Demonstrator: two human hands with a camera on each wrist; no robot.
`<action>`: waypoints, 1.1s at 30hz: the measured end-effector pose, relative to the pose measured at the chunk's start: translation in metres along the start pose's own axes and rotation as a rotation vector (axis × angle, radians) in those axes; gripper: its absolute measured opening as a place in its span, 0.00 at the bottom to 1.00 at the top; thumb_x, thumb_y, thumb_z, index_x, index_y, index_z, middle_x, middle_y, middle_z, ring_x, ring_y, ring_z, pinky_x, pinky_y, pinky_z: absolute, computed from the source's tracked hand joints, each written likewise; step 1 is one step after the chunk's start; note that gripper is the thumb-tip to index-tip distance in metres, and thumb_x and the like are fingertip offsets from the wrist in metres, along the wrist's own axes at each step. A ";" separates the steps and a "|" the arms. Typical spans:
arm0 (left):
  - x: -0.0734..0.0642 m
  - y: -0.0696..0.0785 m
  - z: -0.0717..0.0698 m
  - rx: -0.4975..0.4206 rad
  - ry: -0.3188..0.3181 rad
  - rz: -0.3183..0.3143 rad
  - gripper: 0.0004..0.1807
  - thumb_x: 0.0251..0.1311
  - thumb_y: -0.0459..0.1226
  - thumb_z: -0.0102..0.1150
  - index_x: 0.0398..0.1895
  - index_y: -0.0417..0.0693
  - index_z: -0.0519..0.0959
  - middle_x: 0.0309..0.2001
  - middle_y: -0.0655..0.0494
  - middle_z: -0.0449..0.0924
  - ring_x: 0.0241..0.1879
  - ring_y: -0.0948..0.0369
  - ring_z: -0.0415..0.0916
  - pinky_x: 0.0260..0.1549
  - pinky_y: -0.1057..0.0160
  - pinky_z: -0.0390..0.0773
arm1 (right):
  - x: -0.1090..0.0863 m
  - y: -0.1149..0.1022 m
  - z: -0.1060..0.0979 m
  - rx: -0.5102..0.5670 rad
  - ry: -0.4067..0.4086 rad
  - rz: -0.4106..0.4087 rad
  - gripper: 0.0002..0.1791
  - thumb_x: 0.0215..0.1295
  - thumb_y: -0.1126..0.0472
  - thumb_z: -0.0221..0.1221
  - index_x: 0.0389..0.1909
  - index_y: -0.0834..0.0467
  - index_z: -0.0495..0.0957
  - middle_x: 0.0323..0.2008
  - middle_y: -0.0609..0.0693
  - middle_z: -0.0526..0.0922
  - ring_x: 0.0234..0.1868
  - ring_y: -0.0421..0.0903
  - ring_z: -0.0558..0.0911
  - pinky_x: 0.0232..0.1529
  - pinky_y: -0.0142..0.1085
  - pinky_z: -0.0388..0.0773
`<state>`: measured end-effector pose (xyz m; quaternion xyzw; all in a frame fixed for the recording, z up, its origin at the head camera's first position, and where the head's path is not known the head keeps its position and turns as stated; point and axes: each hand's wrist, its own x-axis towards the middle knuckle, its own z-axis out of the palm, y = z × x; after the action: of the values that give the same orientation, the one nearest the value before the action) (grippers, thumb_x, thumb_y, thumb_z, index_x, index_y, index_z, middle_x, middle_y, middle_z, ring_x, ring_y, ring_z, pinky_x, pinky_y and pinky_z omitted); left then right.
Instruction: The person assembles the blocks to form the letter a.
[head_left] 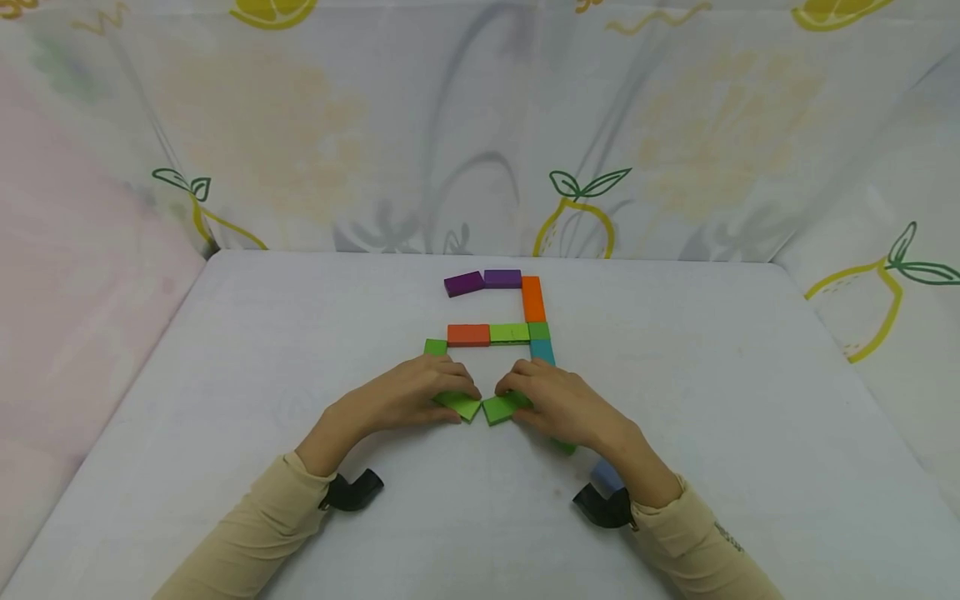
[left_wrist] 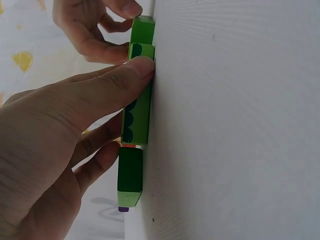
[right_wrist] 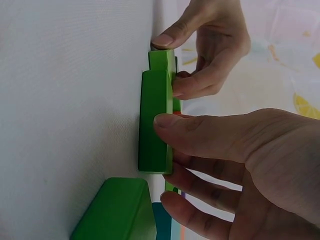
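Note:
My left hand (head_left: 420,392) pinches a light green block (head_left: 463,407) between thumb and fingers; the left wrist view shows dark scallops along this block's side (left_wrist: 142,107). Close beside it, my right hand (head_left: 562,404) grips another green block (head_left: 501,408), its thumb on the near face in the right wrist view. Both blocks lie on the table, angled, their inner ends nearly meeting. A green block (head_left: 436,346) sits just beyond the left hand, and a blue-teal block (head_left: 542,351) just beyond the right. Another green block (head_left: 565,447) is partly covered by the right hand.
Behind the hands, an orange-red block (head_left: 468,336), a lime block (head_left: 509,333) and a small green block (head_left: 538,331) form a row. An orange block (head_left: 533,298) leads back to two purple blocks (head_left: 502,279). A blue object (head_left: 606,476) is partly hidden by the right wrist.

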<state>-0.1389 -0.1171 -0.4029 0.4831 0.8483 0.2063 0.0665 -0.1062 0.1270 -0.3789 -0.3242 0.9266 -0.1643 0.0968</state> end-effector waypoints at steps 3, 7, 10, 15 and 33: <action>0.000 0.001 0.000 0.003 0.002 -0.007 0.17 0.51 0.41 0.69 0.46 0.53 0.82 0.44 0.62 0.82 0.46 0.64 0.75 0.50 0.62 0.75 | 0.000 0.001 0.000 -0.002 0.004 -0.001 0.15 0.58 0.61 0.64 0.47 0.50 0.79 0.42 0.42 0.78 0.46 0.41 0.74 0.41 0.35 0.76; 0.000 0.000 -0.002 -0.002 0.006 -0.011 0.18 0.51 0.41 0.69 0.47 0.53 0.81 0.45 0.62 0.82 0.47 0.64 0.75 0.50 0.62 0.75 | -0.001 0.001 -0.001 0.008 -0.002 -0.006 0.16 0.58 0.61 0.64 0.48 0.50 0.79 0.42 0.42 0.78 0.46 0.40 0.74 0.42 0.35 0.77; -0.004 -0.004 -0.008 -0.021 0.042 -0.032 0.19 0.51 0.42 0.69 0.48 0.53 0.81 0.47 0.62 0.80 0.50 0.64 0.74 0.52 0.62 0.75 | -0.001 0.002 -0.004 0.031 -0.009 -0.010 0.16 0.59 0.60 0.63 0.50 0.52 0.78 0.43 0.44 0.78 0.46 0.41 0.75 0.44 0.35 0.77; -0.014 -0.018 -0.021 -0.008 0.139 -0.116 0.22 0.51 0.38 0.69 0.52 0.49 0.79 0.52 0.58 0.77 0.54 0.60 0.71 0.54 0.58 0.74 | -0.005 0.006 -0.012 0.072 -0.019 0.015 0.16 0.61 0.55 0.62 0.50 0.53 0.78 0.44 0.44 0.78 0.44 0.39 0.77 0.45 0.34 0.77; -0.023 -0.035 -0.021 -0.016 0.120 -0.226 0.28 0.51 0.38 0.69 0.58 0.45 0.75 0.53 0.50 0.73 0.54 0.56 0.72 0.55 0.54 0.73 | -0.045 0.034 -0.019 0.174 -0.137 0.033 0.10 0.61 0.57 0.61 0.43 0.50 0.77 0.37 0.37 0.78 0.39 0.36 0.76 0.42 0.32 0.76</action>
<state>-0.1613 -0.1586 -0.4006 0.3704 0.8982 0.2331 0.0422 -0.0962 0.1855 -0.3710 -0.3096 0.9052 -0.2201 0.1905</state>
